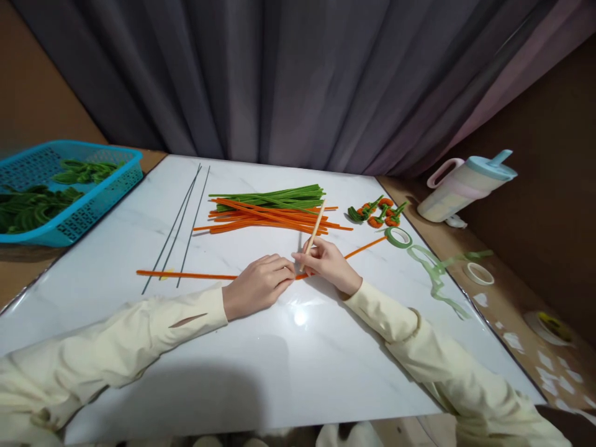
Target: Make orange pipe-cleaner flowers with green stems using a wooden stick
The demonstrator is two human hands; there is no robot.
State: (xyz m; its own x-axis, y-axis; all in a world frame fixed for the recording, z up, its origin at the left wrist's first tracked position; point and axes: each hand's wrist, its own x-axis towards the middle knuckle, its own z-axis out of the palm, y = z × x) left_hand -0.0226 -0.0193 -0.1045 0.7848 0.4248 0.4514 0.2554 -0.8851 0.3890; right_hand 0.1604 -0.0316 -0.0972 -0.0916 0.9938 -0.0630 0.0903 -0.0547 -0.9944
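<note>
A long orange pipe cleaner (190, 275) lies across the white tabletop, and my left hand (261, 282) is closed over its middle with the fingertips pinched. Close by, my right hand (330, 264) grips a pale wooden stick (317, 225) that points up and away. The stick's lower end meets the orange pipe cleaner between both hands; whether it is wound there I cannot tell. The strand's other end comes out beyond my right hand. Behind my hands sit a bundle of orange pipe cleaners (261, 218) and a bundle of green ones (288, 197).
Thin dark green wires (183, 231) lie left. Small orange pieces with green stems (377, 211) sit right, near a green tape roll (398, 237) and loose tape strips (435, 273). A blue basket (100, 197) stands left; a tumbler (459, 194) leans far right. Paper scraps (513, 340) litter the right side.
</note>
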